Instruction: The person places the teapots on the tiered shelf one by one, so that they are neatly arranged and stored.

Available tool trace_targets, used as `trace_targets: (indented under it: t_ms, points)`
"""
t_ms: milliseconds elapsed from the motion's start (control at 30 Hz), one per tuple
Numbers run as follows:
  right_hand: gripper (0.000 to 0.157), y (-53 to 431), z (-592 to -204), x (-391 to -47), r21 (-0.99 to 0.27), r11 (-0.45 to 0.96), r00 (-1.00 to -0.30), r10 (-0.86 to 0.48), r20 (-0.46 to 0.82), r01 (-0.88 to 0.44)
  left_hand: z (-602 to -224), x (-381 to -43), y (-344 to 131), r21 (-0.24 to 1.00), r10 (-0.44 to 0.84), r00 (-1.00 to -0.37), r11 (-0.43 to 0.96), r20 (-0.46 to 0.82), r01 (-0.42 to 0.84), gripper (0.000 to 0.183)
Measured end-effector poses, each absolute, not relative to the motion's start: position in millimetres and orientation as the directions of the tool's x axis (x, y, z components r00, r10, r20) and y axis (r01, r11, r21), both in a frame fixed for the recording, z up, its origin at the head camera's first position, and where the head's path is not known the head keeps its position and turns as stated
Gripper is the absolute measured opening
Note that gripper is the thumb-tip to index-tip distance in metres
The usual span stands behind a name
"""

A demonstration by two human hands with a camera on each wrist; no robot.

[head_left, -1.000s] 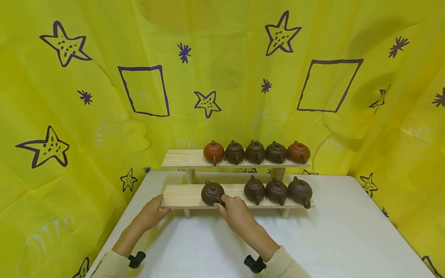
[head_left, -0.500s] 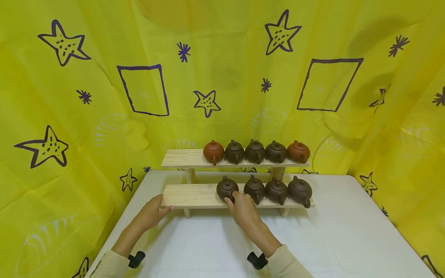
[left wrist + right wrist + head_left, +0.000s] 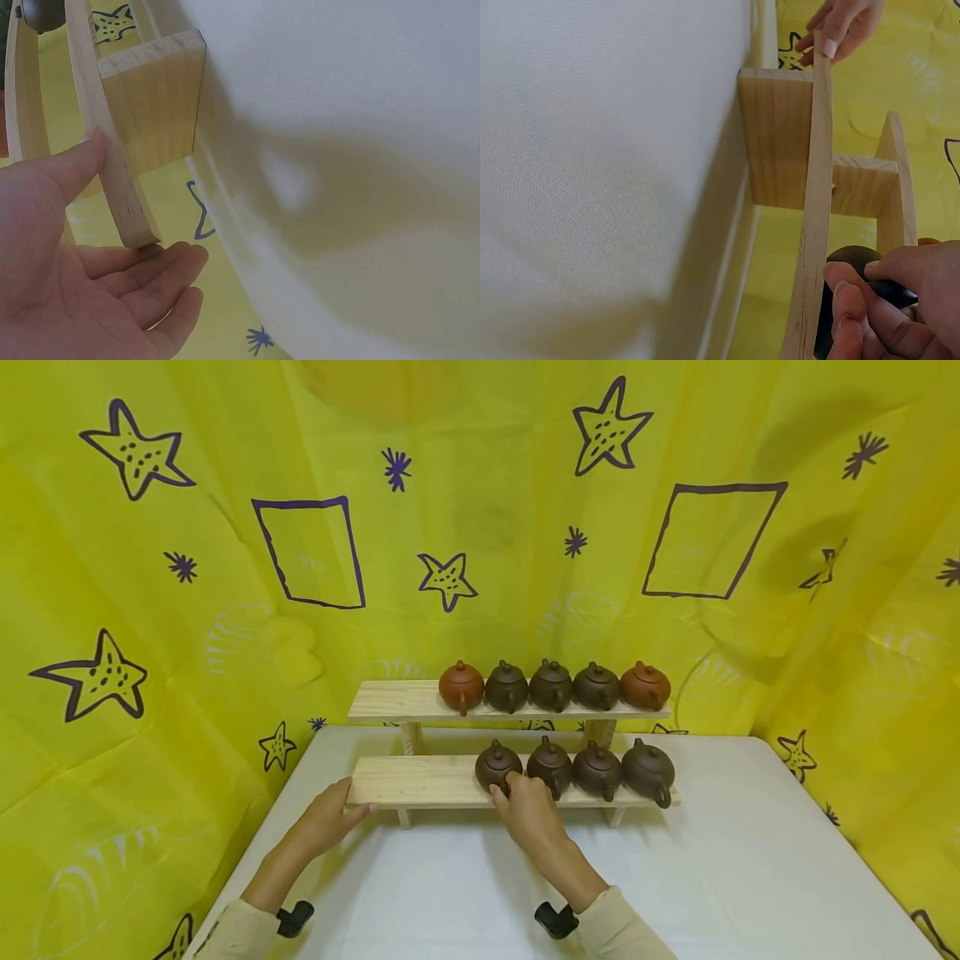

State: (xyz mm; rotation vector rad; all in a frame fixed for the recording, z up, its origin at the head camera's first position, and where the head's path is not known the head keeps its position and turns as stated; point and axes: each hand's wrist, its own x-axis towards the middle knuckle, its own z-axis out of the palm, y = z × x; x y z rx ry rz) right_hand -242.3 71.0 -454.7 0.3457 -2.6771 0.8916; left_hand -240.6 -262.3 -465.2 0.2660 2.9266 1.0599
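In the head view, a dark brown teapot (image 3: 498,767) stands on the lower board of a two-tier wooden shelf (image 3: 408,781). My right hand (image 3: 531,814) pinches the handle at its front; the fingers hide most of that handle. The right wrist view shows the thumb and curled fingers (image 3: 847,300) against the dark pot. My left hand (image 3: 324,818) holds the left end of the lower board, thumb on its front edge. Seen from the left wrist, the fingers (image 3: 161,281) touch the end of the board. Several dark teapots (image 3: 597,770) stand to the right of the held one.
On the upper board (image 3: 393,700) is a row of teapots, with a reddish one (image 3: 461,687) at the left, dark ones between, and another reddish pot (image 3: 645,687) at the right. A white table (image 3: 450,893) lies beneath. Yellow patterned cloth (image 3: 495,527) hangs behind and at the sides.
My right hand has moved the dark teapot rightward along the lower board, close to the other dark pots, and its spout has turned more toward the back. My left hand has stayed in place.
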Motion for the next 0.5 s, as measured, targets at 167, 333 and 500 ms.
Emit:
trace_targets:
  t_ms: [167,333,500]
  points:
    - [0.025,70.3,-454.9,-242.7,-0.534,0.785,-0.924,-0.124,0.362,-0.314,-464.8,-240.3,-262.1,0.636,0.162,-0.986,0.757,0.038,0.149,0.068]
    - [0.027,69.7,-454.2,-242.5,-0.548,0.782,-0.934,-0.119,0.338,-0.298,-464.8,-240.2,-262.0,0.639,0.157,-0.987,0.756,0.033,0.142,0.069]
    - [0.035,70.4,-453.7,-243.3,-0.544,0.787,-0.933,-0.107,0.344,-0.291,-464.7,-240.3,-261.7,0.638,0.155,-0.987,0.758,0.029,0.138,0.069]
